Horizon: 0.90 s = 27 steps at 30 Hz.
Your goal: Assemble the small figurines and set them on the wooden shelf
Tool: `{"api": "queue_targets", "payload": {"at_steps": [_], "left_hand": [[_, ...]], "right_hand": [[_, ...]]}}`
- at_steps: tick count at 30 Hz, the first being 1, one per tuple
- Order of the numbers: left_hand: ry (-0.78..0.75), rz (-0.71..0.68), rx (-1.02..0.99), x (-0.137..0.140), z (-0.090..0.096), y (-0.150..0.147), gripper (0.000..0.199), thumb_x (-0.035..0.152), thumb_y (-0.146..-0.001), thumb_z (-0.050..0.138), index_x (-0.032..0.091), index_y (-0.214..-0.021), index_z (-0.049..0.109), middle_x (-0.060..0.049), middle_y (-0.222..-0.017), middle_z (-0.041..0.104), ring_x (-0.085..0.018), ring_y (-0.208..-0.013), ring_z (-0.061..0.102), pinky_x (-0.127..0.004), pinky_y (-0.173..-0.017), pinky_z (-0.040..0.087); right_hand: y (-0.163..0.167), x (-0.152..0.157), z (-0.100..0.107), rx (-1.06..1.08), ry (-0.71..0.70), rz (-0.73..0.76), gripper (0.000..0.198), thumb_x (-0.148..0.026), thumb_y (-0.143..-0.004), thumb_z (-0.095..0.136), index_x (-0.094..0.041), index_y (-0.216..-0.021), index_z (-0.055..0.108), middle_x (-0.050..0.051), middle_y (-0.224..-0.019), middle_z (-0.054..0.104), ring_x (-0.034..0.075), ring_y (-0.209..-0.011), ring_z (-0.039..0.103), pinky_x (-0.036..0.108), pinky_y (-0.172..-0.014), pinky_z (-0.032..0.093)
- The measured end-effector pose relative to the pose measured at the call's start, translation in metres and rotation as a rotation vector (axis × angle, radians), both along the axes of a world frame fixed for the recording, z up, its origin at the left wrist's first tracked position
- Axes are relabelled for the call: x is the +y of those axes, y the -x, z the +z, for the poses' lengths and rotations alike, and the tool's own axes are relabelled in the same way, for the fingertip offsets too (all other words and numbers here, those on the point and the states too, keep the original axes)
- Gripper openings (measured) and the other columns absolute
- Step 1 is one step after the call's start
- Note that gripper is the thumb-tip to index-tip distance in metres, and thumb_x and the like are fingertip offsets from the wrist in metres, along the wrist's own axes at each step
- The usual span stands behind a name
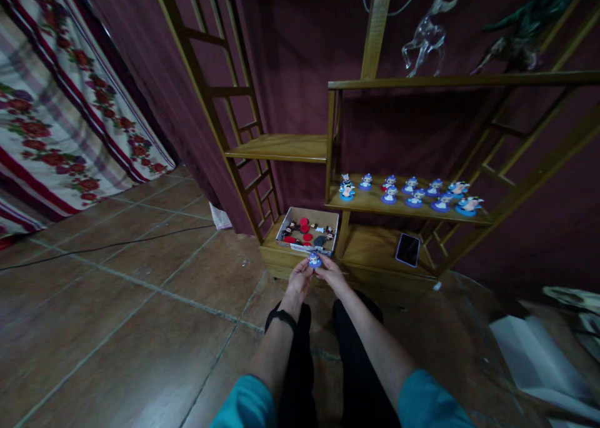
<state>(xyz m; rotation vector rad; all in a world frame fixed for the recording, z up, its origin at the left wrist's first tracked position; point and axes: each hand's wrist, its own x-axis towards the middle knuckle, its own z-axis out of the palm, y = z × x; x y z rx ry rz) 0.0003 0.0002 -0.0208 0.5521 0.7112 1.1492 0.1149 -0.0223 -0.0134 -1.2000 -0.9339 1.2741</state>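
A small blue-and-white figurine [314, 260] on a round purple-blue base is held between both hands, just in front of a shallow cardboard box. My left hand [300, 278] pinches it from the left, and my right hand [332, 273] grips it from the right. Inside the cardboard box [328, 217] lie several small dark-haired figurines, red round bases and a dark grey disc. Up on the shelf [375, 207] to the right, several similar figurines [415, 197] stand upright in two rough rows on purple and blue bases.
A phone or tablet [407, 250] lies on the lower shelf at right. Above stand a clear glass deer [426, 37] and a dark green animal figure [520, 28]. A black cable [117, 248] crosses the tiled floor, and a white box [539, 356] sits at lower right.
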Motion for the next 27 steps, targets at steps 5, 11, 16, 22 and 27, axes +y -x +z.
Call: {"api": "queue_targets", "payload": {"at_steps": [5, 11, 16, 22, 27], "left_hand": [[0.004, 0.006, 0.004, 0.0004, 0.0003, -0.0001, 0.032, -0.002, -0.06, 0.063, 0.015, -0.088, 0.064, -0.006, -0.091, 0.067, -0.016, -0.092, 0.059, -0.029, -0.089, 0.038], [0.043, 0.019, -0.001, -0.0012, 0.0031, 0.0002, 0.036, -0.003, -0.06, 0.064, 0.015, -0.091, 0.064, -0.006, -0.087, 0.067, -0.015, -0.086, 0.061, -0.028, -0.086, 0.041], [0.047, 0.015, -0.003, -0.0012, 0.0037, -0.0001, 0.037, -0.001, -0.061, 0.065, 0.014, -0.094, 0.064, -0.006, -0.084, 0.067, -0.014, -0.083, 0.061, -0.028, -0.085, 0.042], [0.039, 0.021, -0.014, -0.0001, 0.0029, -0.0009, 0.036, 0.001, -0.059, 0.068, 0.014, -0.092, 0.064, -0.006, -0.084, 0.068, -0.013, -0.08, 0.062, -0.027, -0.082, 0.044], [0.048, 0.015, -0.018, 0.0, 0.0036, -0.0012, 0.032, 0.003, -0.059, 0.069, 0.013, -0.089, 0.065, -0.006, -0.081, 0.068, -0.013, -0.076, 0.063, -0.027, -0.082, 0.045]], "right_hand": [[-0.0001, -0.0002, 0.0002, -0.001, -0.002, 0.003, 0.058, -0.025, -0.063, 0.059, -0.031, -0.119, 0.048, -0.001, -0.125, 0.051, 0.02, -0.095, 0.059, 0.032, -0.071, 0.053], [-0.0005, 0.0012, -0.0011, 0.007, 0.028, -0.01, 0.056, -0.026, -0.063, 0.061, -0.029, -0.118, 0.05, 0.0, -0.123, 0.054, 0.02, -0.093, 0.06, 0.032, -0.071, 0.053], [-0.0001, 0.0015, -0.0026, 0.031, 0.04, -0.036, 0.051, -0.029, -0.063, 0.063, -0.027, -0.114, 0.053, 0.001, -0.117, 0.058, 0.02, -0.089, 0.061, 0.033, -0.07, 0.053], [-0.0007, 0.0015, -0.0015, 0.051, 0.073, -0.053, 0.048, -0.031, -0.064, 0.063, -0.025, -0.111, 0.055, 0.002, -0.109, 0.062, 0.017, -0.079, 0.062, 0.032, -0.068, 0.052], [-0.0013, -0.0011, 0.0051, 0.045, 0.077, -0.054, 0.048, -0.034, -0.064, 0.063, -0.024, -0.111, 0.056, 0.003, -0.104, 0.063, 0.015, -0.072, 0.062, 0.03, -0.066, 0.052]]}}
